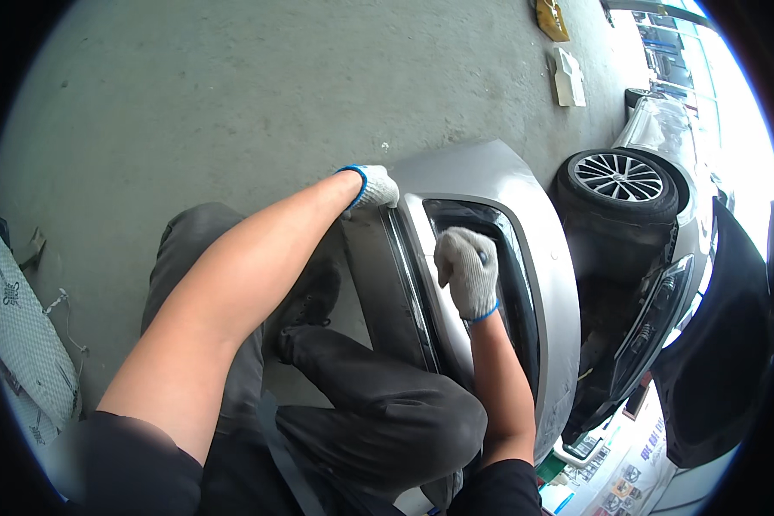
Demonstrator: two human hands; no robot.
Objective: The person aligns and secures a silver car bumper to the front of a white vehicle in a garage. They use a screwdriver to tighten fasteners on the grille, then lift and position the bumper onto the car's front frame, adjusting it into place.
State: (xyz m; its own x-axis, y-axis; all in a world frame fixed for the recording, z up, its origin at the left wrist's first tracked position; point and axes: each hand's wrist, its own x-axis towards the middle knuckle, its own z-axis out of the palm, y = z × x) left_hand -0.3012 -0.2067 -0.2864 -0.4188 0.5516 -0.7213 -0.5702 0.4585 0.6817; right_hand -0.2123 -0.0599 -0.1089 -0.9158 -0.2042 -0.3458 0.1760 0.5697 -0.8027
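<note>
A silver car bumper point(554, 255) lies in front of me against my bent leg, with a long dark recess along its middle and a bright trim strip on the near side. My left hand point(375, 187), in a white knit glove with a blue cuff, grips its far left edge, the fingertips partly hidden. Over the recess, my right hand point(469, 271), gloved the same way, is closed in a fist. A small dark rounded end shows between its thumb and fingers; what it belongs to is hidden.
At the right stands a car with an alloy wheel point(618, 176) and a headlamp point(654, 314); a black curved panel point(721, 344) is beside it. A white board point(568, 77) and a brown piece point(551, 19) lie on the concrete floor point(232, 95). Patterned wrapping point(27, 322) lies left.
</note>
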